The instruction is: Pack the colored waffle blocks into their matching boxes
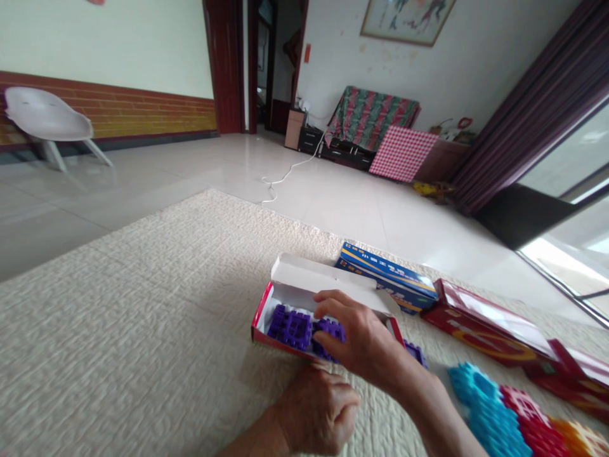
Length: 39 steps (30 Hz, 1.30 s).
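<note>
An open box with a white inside and red ends stands on the cream textured mat, its lid flap folded back. Purple plastic blocks lie in it. My right hand reaches over the box with fingers apart and curved, its fingertips at the purple blocks; nothing is visibly gripped. My left hand rests at the near side of the box with its fingers curled in; whatever they may hold is hidden. Another purple block lies just right of the box, partly behind my right forearm.
Behind the box lies a blue box. Red boxes extend to the right. Blue, red and orange blocks are at the lower right. A white chair stands far left, and a white cable crosses the tiled floor.
</note>
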Motion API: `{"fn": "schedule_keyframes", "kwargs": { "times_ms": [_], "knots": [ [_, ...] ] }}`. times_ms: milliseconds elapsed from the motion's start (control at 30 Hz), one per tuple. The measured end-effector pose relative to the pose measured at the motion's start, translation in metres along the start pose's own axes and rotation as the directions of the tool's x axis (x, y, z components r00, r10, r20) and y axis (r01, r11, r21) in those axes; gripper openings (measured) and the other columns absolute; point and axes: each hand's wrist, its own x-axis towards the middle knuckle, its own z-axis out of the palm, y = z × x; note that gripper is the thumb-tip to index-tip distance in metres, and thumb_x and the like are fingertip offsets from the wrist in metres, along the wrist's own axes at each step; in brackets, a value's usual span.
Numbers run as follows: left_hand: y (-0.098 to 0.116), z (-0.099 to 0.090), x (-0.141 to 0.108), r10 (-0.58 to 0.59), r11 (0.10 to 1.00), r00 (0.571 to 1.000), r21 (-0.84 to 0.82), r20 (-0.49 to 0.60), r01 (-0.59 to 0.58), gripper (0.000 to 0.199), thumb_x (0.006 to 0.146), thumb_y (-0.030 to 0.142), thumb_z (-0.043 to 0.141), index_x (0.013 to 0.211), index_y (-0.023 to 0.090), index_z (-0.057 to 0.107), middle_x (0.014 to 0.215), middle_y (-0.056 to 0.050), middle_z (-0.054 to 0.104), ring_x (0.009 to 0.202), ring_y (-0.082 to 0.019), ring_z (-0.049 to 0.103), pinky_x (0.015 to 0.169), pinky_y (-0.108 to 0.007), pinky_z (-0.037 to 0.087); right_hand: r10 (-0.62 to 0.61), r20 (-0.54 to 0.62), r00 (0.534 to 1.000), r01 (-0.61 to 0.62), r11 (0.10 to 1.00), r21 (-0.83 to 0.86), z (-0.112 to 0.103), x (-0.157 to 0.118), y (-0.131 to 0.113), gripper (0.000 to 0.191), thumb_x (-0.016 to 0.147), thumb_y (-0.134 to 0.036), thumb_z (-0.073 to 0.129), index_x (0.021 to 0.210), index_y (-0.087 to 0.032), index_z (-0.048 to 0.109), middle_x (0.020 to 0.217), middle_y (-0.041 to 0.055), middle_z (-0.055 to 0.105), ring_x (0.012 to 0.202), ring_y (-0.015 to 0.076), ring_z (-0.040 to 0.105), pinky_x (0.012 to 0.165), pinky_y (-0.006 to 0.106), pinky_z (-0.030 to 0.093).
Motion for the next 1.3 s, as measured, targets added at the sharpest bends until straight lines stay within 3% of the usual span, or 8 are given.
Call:
{"fn": "schedule_keyframes", "kwargs": {
  "times_ms": [100, 200, 367, 533, 733, 933, 1100, 1300],
  "knots": [
    [0.001, -0.001, 0.000, 0.013, 1.000, 1.000, -0.008, 0.005, -0.013, 0.014, 0.071, 0.011, 0.054, 0.061, 0.019, 0.047, 0.057, 0.002, 0.058, 0.056, -0.013, 0.054, 0.058, -0.026, 0.037, 0.053, -0.161, 0.986, -0.063, 0.996, -0.057, -0.027, -0.032, 0.021, 0.006, 0.084, -0.022, 0.056, 0.089, -0.022, 0.060, 0.109, 0.0059, 0.066, 0.100, 0.0183, 0.063, 0.087, 0.032, 0.050],
    [0.003, -0.002, -0.001, -0.001, 1.000, 1.000, -0.021, 0.001, 0.001, 0.014, 0.073, 0.011, 0.052, 0.062, 0.019, 0.048, 0.058, 0.001, 0.058, 0.057, -0.013, 0.055, 0.058, -0.026, 0.036, 0.196, -0.257, 0.946, -0.245, 0.954, -0.171, -0.050, -0.075, 0.058, 0.010, 0.085, -0.027, 0.053, 0.088, -0.023, 0.062, 0.098, 0.0055, 0.070, 0.088, 0.0188, 0.067, 0.077, 0.031, 0.053],
    [0.005, -0.004, -0.003, -0.024, 0.997, 1.000, -0.066, 0.012, 0.025, 0.015, 0.074, 0.008, 0.049, 0.063, 0.019, 0.050, 0.059, 0.001, 0.058, 0.056, -0.012, 0.056, 0.056, -0.025, 0.033, 0.402, -0.118, 0.908, -0.419, 0.857, -0.299, -0.050, -0.131, 0.116, 0.017, 0.073, -0.026, 0.057, 0.088, -0.022, 0.065, 0.110, 0.0106, 0.069, 0.099, 0.0264, 0.068, 0.085, 0.041, 0.053],
    [0.004, -0.003, -0.003, -0.021, 0.997, 1.000, -0.071, -0.001, 0.021, 0.015, 0.074, 0.008, 0.050, 0.065, 0.019, 0.054, 0.058, 0.000, 0.058, 0.056, -0.013, 0.056, 0.057, -0.026, 0.034, 0.433, -0.047, 0.900, -0.427, 0.855, -0.293, -0.027, -0.141, 0.137, 0.024, 0.066, -0.018, 0.055, 0.088, -0.022, 0.065, 0.125, 0.0123, 0.063, 0.110, 0.0264, 0.063, 0.093, 0.042, 0.050],
    [0.001, 0.001, -0.003, -0.020, 0.997, 1.000, -0.081, -0.017, 0.019, 0.013, 0.075, 0.010, 0.051, 0.069, 0.019, 0.058, 0.060, 0.000, 0.060, 0.058, -0.014, 0.058, 0.059, -0.025, 0.037, 0.398, -0.025, 0.917, -0.392, 0.889, -0.237, -0.019, -0.138, 0.139, 0.020, 0.067, -0.016, 0.053, 0.083, -0.022, 0.063, 0.114, 0.0104, 0.067, 0.104, 0.0248, 0.066, 0.090, 0.039, 0.050],
    [0.002, -0.002, -0.003, -0.026, 0.997, 1.000, -0.073, -0.007, 0.026, 0.014, 0.074, 0.009, 0.051, 0.066, 0.019, 0.056, 0.059, 0.000, 0.059, 0.057, -0.013, 0.057, 0.058, -0.024, 0.036, 0.398, -0.146, 0.906, -0.424, 0.857, -0.291, -0.035, -0.144, 0.133, 0.016, 0.070, -0.027, 0.058, 0.084, -0.024, 0.065, 0.109, 0.0092, 0.070, 0.095, 0.0267, 0.069, 0.081, 0.039, 0.054],
    [0.002, -0.002, -0.002, -0.006, 0.999, 1.000, -0.052, 0.008, 0.006, 0.015, 0.074, 0.009, 0.052, 0.063, 0.019, 0.052, 0.058, 0.001, 0.058, 0.057, -0.013, 0.055, 0.058, -0.024, 0.036, 0.259, -0.261, 0.930, -0.335, 0.889, -0.311, -0.058, -0.123, 0.094, 0.018, 0.076, -0.037, 0.061, 0.089, -0.025, 0.065, 0.111, 0.0089, 0.068, 0.096, 0.0262, 0.068, 0.081, 0.040, 0.055],
    [0.001, 0.001, -0.002, 0.011, 1.000, 0.999, -0.028, -0.035, -0.012, 0.011, 0.073, 0.011, 0.051, 0.067, 0.020, 0.053, 0.059, 0.001, 0.058, 0.057, -0.014, 0.055, 0.061, -0.026, 0.038, 0.138, -0.125, 0.983, -0.166, 0.953, -0.252, -0.052, -0.084, 0.049, 0.017, 0.076, -0.023, 0.062, 0.093, -0.025, 0.063, 0.121, 0.0065, 0.063, 0.107, 0.0224, 0.063, 0.088, 0.038, 0.053]
  ]
}}
